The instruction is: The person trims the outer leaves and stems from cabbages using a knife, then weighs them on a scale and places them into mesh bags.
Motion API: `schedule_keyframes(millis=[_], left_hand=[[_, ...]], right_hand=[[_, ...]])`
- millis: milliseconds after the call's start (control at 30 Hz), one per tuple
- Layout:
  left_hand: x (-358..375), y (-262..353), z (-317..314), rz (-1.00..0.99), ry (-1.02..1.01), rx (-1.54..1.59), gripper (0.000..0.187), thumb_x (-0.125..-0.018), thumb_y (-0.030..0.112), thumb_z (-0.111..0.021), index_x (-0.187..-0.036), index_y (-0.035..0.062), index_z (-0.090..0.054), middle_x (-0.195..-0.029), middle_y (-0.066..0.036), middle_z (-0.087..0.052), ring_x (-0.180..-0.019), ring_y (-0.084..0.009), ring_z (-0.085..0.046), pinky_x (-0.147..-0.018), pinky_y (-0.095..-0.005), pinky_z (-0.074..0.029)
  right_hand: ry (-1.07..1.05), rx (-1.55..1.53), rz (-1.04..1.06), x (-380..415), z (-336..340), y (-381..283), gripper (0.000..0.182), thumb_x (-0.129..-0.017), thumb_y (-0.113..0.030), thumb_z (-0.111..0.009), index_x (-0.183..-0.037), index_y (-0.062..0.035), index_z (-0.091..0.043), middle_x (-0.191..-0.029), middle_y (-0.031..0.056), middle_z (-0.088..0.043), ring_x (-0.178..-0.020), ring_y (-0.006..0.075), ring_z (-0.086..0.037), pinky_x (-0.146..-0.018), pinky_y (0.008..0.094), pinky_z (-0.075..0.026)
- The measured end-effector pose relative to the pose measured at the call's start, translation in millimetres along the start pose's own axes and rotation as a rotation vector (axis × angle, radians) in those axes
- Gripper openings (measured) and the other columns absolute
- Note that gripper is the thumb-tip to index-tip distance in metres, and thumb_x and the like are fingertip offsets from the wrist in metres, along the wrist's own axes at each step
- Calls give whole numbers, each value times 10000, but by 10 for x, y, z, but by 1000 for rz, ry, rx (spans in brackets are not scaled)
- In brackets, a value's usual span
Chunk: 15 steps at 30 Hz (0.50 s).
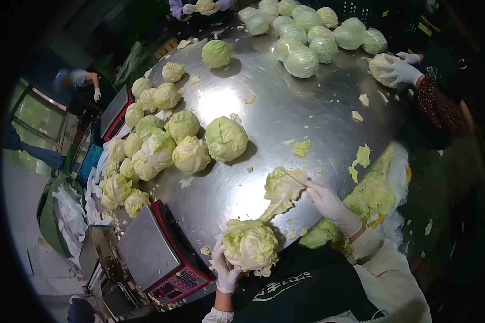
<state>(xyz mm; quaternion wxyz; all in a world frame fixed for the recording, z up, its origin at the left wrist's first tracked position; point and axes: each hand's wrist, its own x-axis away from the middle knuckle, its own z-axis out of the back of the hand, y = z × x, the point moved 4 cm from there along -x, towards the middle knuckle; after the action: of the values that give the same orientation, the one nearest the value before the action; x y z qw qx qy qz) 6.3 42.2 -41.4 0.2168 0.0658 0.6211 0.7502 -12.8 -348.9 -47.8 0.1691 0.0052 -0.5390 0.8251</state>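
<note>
My left hand, in a white glove, cups the side of a pale green cabbage head at the near edge of the metal table. In a white glove too, my right hand pinches a loose, ragged cabbage leaf by its upper right end. The leaf hangs over the tabletop, its lower tip close to the top of the cabbage. Torn leaves lie heaped beside my right forearm.
Many cabbages crowd the table's left side. A red-framed scale stands left of my left hand. Net-wrapped cabbages are grouped at the far end. At right, another person's gloved hands hold a cabbage. Leaf scraps dot the metal table.
</note>
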Motion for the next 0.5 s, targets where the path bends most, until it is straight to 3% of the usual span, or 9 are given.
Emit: schedule_keyframes(millis=[33, 100, 133, 200, 300, 400, 433, 467, 500], left_hand=[[19, 18, -23, 60, -14, 58, 912, -825, 584, -768, -1477, 90, -364, -1593, -234, -292, -1478, -383, -315, -1218, -509, -254], [-18, 200, -114, 152, 5, 91, 952, -810, 518, -811, -1493, 85, -310, -1586, -220, -312, -1468, -354, -323, -1215, -488, -273], [-27, 206, -142, 154, 8, 91, 952, -810, 518, -811, -1493, 85, -310, -1586, -220, -312, -1468, -354, -323, -1215, -488, -273], [-27, 180, -148, 231, 99, -29, 958, -786, 426, -852, -1485, 70, -303, -1568, -205, -341, -1430, -330, -380, -1204, -470, -303], [-129, 76, -10, 296, 124, 268, 956, -748, 356, -892, -1467, 60, -336, -1521, -196, -398, -1382, -319, -438, -1187, -469, -332], [-380, 169, -73, 272, -23, 136, 940, -701, 333, -933, -1437, 57, -418, -1478, -208, -449, -1367, -328, -465, -1157, -466, -376], [-508, 307, -143, 104, -55, -62, 945, -649, 368, -969, -1397, 44, -493, -1450, -238, -478, -1376, -353, -467, -1140, -471, -393], [-633, 473, -222, 109, -53, -57, 945, -649, 368, -969, -1397, 44, -493, -1450, -238, -478, -1376, -353, -467, -1140, -471, -393], [-742, 701, -313, -15, -85, -249, 968, -626, 391, -978, -1393, 38, -504, -1453, -246, -475, -1378, -366, -469, -1141, -476, -392]], right_hand=[[-14, 0, 5, 13, -69, 131, 422, -1042, -247, -512, -1434, -97, -556, -1133, 229, -700, -1032, 357, -695, -916, 420, -538], [114, -144, -26, 26, -129, 417, 465, -1055, -209, -518, -1495, -64, -484, -904, 178, -684, -771, 229, -680, -720, 350, -562], [110, -143, -25, -6, -36, 565, 465, -1055, -209, -518, -1495, -64, -484, -904, 178, -684, -771, 229, -680, -720, 350, -562], [290, -666, -152, -103, 279, 764, 529, -1066, -186, -500, -1568, -66, -384, -799, 68, -584, -615, 77, -524, -542, 245, -471], [444, -484, -194, 98, 714, 339, 594, -1048, -147, -534, -1594, -51, -322, -840, 11, -564, -573, 15, -438, -478, 181, -374], [396, -454, -97, 327, 532, 29, 638, -1000, -114, -616, -1573, -18, -352, -914, 17, -570, -637, 32, -496, -542, 178, -442], [304, -407, -28, 347, 330, 70, 692, -962, -102, -673, -1571, -16, -356, -971, 40, -587, -721, 71, -559, -643, 206, -492], [212, -361, 39, 352, 123, 98, 748, -924, -90, -730, -1569, -14, -359, -1028, 63, -604, -804, 111, -622, -743, 234, -543], [74, -343, 115, 408, -15, -150, 772, -895, -135, -771, -1553, -11, -387, -1151, 107, -604, -1004, 166, -609, -880, 286, -518]])
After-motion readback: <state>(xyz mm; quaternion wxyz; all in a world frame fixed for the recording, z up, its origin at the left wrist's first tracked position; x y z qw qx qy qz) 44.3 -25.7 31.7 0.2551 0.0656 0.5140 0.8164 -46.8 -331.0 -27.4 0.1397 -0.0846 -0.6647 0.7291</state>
